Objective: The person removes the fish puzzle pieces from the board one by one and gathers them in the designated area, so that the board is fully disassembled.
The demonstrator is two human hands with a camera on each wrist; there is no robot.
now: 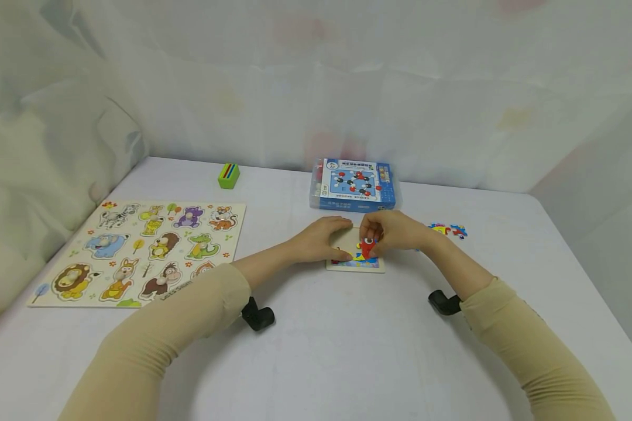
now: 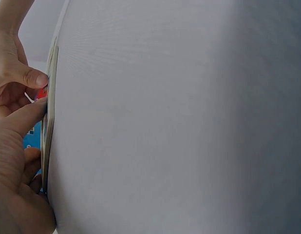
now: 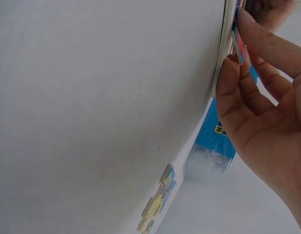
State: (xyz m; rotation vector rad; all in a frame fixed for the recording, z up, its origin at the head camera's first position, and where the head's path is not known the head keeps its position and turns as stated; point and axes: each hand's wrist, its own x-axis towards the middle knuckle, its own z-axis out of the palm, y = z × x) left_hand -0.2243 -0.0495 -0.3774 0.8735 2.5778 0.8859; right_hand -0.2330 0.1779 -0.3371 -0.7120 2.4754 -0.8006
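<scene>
Table work. Board (image 1: 342,241) lies mid-table, just in front of the box (image 1: 355,184), which sits by the far edge. Left hand (image 1: 316,238) curves round the board's left side, thumb on its near part, fingers at its far edge, thumb and index well spread. Right hand (image 1: 397,229) pinches the red piece (image 1: 368,249) between thumb and fingers, over the board's right part. In the right wrist view the piece looks tilted, one end up off the board. Can't tell if any edge is already seated; fingers cover it.

Loose pieces (image 1: 458,231) lie right of the board, toward the table's right edge. Animal puzzle (image 1: 92,223) is along the left edge, green block (image 1: 229,176) near the far edge, left of the box.

Step in hand, as I judge it: seating the red piece. To do it well: left hand pins the board so it can't slide; slide the low edge against its neighbour first, turn slightly until outlines match, then lower the raised end and press flat with a fingertip. Left thumb sits close, so mind it doesn't block the fit. Don't force it; it could nudge neighbours out.
</scene>
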